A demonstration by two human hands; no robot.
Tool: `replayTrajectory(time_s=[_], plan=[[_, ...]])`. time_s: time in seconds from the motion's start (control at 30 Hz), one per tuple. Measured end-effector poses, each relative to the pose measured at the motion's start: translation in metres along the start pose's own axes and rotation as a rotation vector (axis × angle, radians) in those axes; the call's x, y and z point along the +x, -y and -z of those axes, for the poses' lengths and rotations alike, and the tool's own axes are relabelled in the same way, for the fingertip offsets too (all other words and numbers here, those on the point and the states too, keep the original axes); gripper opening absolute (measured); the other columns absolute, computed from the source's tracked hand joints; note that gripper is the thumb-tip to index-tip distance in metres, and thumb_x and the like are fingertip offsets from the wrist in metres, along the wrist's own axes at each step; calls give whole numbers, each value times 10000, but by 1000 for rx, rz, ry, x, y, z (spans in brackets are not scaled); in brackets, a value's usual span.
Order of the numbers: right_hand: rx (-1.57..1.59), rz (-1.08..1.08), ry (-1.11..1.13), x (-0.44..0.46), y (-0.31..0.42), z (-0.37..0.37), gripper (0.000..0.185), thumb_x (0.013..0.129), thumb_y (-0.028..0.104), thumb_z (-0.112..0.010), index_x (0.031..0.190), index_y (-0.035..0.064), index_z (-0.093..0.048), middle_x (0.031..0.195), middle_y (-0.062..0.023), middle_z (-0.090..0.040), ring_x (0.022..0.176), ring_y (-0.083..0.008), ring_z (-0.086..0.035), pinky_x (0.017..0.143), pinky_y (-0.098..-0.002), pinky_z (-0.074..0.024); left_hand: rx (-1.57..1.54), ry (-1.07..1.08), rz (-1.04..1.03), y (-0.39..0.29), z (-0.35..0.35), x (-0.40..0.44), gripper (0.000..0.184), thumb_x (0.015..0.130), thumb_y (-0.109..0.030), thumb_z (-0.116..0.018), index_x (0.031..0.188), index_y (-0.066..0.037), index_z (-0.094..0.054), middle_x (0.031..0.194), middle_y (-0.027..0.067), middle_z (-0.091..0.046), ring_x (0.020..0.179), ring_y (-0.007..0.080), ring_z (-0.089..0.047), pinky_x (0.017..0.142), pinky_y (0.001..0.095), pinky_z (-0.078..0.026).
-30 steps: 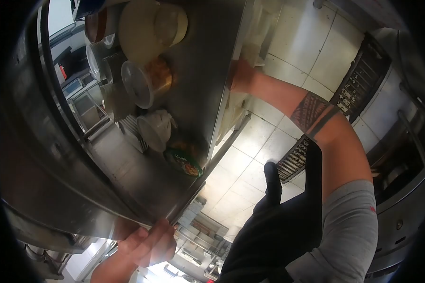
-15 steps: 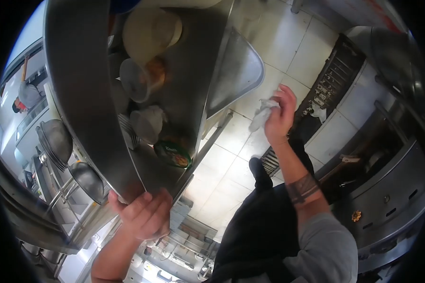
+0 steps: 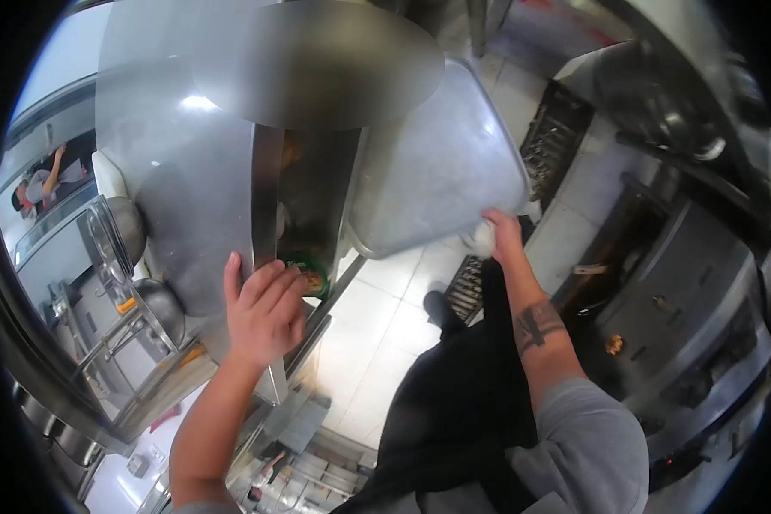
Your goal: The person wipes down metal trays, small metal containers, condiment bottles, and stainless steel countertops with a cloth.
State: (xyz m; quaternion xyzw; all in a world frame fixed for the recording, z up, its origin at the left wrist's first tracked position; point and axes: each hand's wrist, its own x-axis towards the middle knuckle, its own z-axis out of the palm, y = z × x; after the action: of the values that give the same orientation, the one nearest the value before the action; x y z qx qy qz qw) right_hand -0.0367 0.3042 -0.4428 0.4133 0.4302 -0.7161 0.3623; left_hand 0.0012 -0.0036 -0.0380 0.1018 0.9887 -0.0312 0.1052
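My left hand [image 3: 267, 310] is curled over the edge of a steel counter [image 3: 193, 206], its thumb on the top surface and its fingers over the front lip. Just beyond those fingers, on the shelf below, a round green-labelled tub [image 3: 308, 272] shows in part. My right hand [image 3: 504, 236] has its fingers closed around a crumpled white cloth [image 3: 481, 242]. Its fingertips are at the near right corner of a large steel tray [image 3: 441, 163]; whether they press on the rim, I cannot tell. The tray juts out past the shelf over the floor.
A blurred, rounded metal shape [image 3: 317, 64] covers the top centre. Steel bowls [image 3: 158, 308] hang at the left, and a person [image 3: 47, 184] stands farther off. A floor drain grate [image 3: 467, 291] lies by my shoe [image 3: 441, 310]. Steel cooking equipment [image 3: 685, 300] lines the right.
My right hand has come to the tray's corner with the cloth. My left hand stays at the counter edge. The view has shifted; the counter top shows more, and the shelf's cups are mostly hidden.
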Motion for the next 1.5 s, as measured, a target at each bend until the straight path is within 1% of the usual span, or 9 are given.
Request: replayTrajectory(time_s=[0.3, 0.43, 0.57, 0.63, 0.73, 0.97, 1.07, 1.37, 1.5], plan=[[116, 203, -196, -280, 139, 148, 280, 825, 7, -684, 1096, -44, -637, 995, -136, -676, 869, -309, -720, 825, -459, -613, -159, -170, -33, -7, 14, 3, 176, 837, -198, -732, 970, -83, -745, 1051, 35, -728, 1194, 223, -627, 1237, 553, -294], [189, 105, -13, -363, 178, 143, 183, 843, 47, -663, 999, -43, -631, 977, -185, -688, 875, -343, -730, 833, -485, -620, -315, -227, 151, -37, 33, 3, 496, 930, -332, -732, 1322, -44, -637, 1170, 137, -711, 1255, 288, -607, 1249, 552, -267], [211, 168, 214, -380, 190, 149, 477, 794, 76, -648, 1235, -95, -590, 1099, -241, -715, 984, -393, -732, 947, -512, -602, -2196, -125, 734, -89, 39, 20, 582, 1024, -373, -647, 1449, 6, -522, 1313, 197, -669, 1216, 363, -652, 1128, 503, -471], [186, 277, 256, -399, 205, 130, 458, 846, 152, -681, 1234, -80, -608, 1110, -228, -719, 985, -383, -732, 937, -513, -602, -2642, 20, 513, -84, 22, 12, 535, 1065, -362, -579, 1427, 29, -524, 1327, 213, -662, 1169, 372, -680, 1043, 501, -540], [217, 408, 24, -464, 248, 92, 447, 934, 438, -692, 1136, 39, -673, 1029, -136, -735, 885, -310, -730, 848, -483, -608, -2589, -118, 435, -83, 55, 0, 499, 1097, -359, -507, 1408, 29, -537, 1305, 212, -670, 1170, 365, -678, 1049, 505, -537], [397, 902, 237, -609, 331, 12, 304, 1010, 430, -544, 879, 161, -599, 783, -32, -663, 707, -218, -696, 712, -394, -598, -2489, -350, 318, -74, 155, -52, 527, 1095, -418, -511, 1352, 38, -568, 1237, 192, -696, 1094, 341, -709, 955, 459, -588], [-875, 2006, -579, -564, 300, -48, 451, 990, 108, -620, 1431, 85, -529, 1428, -208, -576, 1289, -357, -577, 1108, -519, -445, -2586, -399, 202, -89, 189, -62, 519, 1102, -405, -507, 1381, 31, -548, 1276, 194, -680, 1124, 339, -697, 961, 463, -587], [-771, 2195, -503, -532, 381, -157, 377, 976, 60, -536, 1339, -29, -593, 1390, -272, -594, 1328, -439, -530, 1166, -502, -397, -2279, -678, 149, -80, 222, -62, 443, 1094, -297, -562, 1388, 33, -526, 1236, 162, -676, 1088, 302, -699, 923, 453, -593], [-765, 2116, 83, -559, 310, -251, 401, 987, 65, -497, 1352, -81, -577, 1369, -316, -600, 1305, -480, -556, 1145, -477, -428, -2134, -819, 148, -87, 258, -48, 415, 1089, -300, -581, 1312, 50, -588, 1150, 150, -709, 1010, 272, -717, 871, 407, -593]])
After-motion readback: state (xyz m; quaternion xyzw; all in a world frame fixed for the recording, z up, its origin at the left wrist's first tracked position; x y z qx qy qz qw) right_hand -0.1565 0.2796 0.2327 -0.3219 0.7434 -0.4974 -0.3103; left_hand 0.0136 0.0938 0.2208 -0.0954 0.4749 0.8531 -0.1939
